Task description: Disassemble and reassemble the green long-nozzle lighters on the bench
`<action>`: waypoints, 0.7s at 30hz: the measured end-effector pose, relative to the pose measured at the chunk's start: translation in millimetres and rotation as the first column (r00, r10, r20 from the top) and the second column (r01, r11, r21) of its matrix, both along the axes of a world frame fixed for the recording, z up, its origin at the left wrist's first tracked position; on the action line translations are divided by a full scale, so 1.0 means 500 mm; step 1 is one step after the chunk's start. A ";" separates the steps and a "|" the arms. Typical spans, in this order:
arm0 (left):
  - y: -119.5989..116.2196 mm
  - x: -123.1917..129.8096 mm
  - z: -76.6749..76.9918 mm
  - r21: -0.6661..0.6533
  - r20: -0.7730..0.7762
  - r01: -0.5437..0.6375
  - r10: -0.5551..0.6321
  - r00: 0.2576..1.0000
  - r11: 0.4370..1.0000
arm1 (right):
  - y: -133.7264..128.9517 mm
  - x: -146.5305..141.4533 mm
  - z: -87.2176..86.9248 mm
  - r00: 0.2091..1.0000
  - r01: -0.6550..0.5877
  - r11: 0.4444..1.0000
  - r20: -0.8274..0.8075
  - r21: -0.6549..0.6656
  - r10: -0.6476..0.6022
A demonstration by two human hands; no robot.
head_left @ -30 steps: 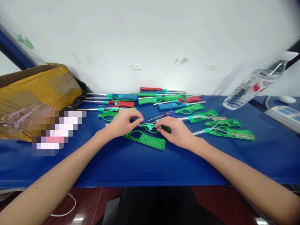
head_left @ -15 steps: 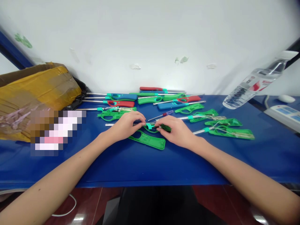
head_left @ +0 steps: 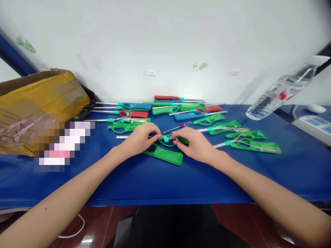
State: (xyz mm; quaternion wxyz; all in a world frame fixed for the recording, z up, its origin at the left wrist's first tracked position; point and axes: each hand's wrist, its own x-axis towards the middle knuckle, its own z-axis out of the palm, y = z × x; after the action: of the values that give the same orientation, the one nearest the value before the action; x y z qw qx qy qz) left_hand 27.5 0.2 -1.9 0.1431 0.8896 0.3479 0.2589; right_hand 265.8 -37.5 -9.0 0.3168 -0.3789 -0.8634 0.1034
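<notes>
Both hands are at an opened green lighter [head_left: 165, 139] with a long metal tube, in the middle of the blue table. My left hand [head_left: 143, 137] pinches it near the base of the tube. Fingers of my right hand [head_left: 192, 142] are closed on the lighter's handle end, by a small dark part I cannot make out. In front lies a loose green handle half [head_left: 168, 154], hollow side up. Just behind my right hand rests a screwdriver [head_left: 178, 126] with a purple handle.
More opened green lighters [head_left: 254, 146] lie to the right, another [head_left: 126, 126] to the left. Closed lighters in red, blue [head_left: 137, 106] and green line the wall. A taped cardboard box [head_left: 46, 106] stands left; a water bottle [head_left: 280, 89] and a white device [head_left: 315, 125] are right.
Hardly anything differs. Both hands keep their places on the lighter, with only a slight shift of the right fingers and left forearm.
</notes>
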 end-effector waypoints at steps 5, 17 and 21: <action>0.001 -0.001 0.000 0.027 0.030 0.018 -0.019 0.999 0.999 | 0.001 0.000 -0.001 1.000 -0.018 1.000 -0.003 0.008 0.018; 0.000 -0.001 -0.002 0.018 0.028 0.011 -0.011 1.000 1.000 | 0.001 0.001 -0.003 1.000 -0.014 1.000 -0.013 0.019 0.014; 0.000 0.001 -0.006 -0.007 0.033 -0.028 0.028 0.999 1.000 | 0.001 0.001 -0.002 1.000 -0.005 1.000 -0.024 0.021 0.006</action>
State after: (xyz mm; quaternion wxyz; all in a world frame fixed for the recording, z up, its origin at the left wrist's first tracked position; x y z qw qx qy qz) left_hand 28.1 0.4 -5.1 0.1480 0.8797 0.3589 0.2745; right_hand 266.2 -36.8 -10.0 0.3310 -0.3719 -0.8615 0.0998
